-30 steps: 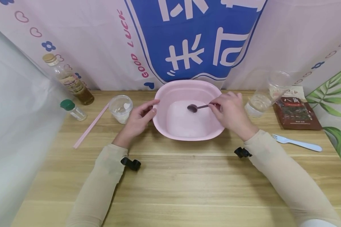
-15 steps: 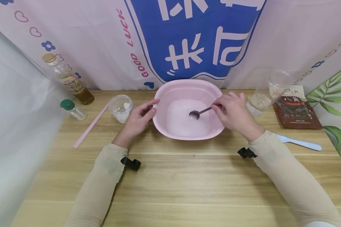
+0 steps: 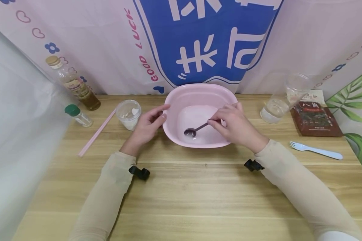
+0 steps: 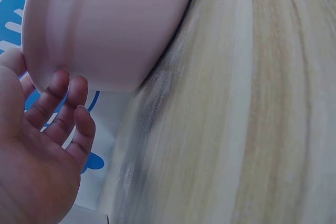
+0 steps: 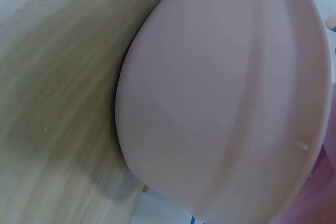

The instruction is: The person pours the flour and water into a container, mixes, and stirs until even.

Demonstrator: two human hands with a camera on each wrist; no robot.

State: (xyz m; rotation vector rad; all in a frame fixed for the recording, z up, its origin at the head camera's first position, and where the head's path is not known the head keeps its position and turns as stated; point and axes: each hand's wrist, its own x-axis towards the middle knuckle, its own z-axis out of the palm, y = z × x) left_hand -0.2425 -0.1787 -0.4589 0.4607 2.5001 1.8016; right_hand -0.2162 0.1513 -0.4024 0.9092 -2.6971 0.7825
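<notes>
You are pinching the thin handle of the spoon (image 3: 195,130) between the thumb and fingertips of your right hand (image 3: 233,124), holding it high on the handle so the dark bowl of the spoon is dipping into the near-left corner of the pink basin (image 3: 199,89), where whitish liquid is lying. The basin is sitting on the wooden table (image 3: 181,187) in front of the patterned backdrop. Your left hand (image 3: 147,124) is resting against the basin's left wall, fingers loosely bent and touching the rim rather than clasping it, which looks to be steadying the basin against the push of the spoon.

The jar of white powder (image 3: 128,114) is standing just beside that hand, within easy reach; the clear cup (image 3: 277,107), the brown packet (image 3: 315,117) and the pale fork (image 3: 315,151) are lying to your right, well apart from the basin.

The head view alone is showing the spoon and the liquid. The left wrist view is showing the fingers (image 4: 63,103) lying against the basin's outer wall, relaxed and open. The right wrist view is giving only the basin's rounded underside meeting the table; your grip is not showing there
</notes>
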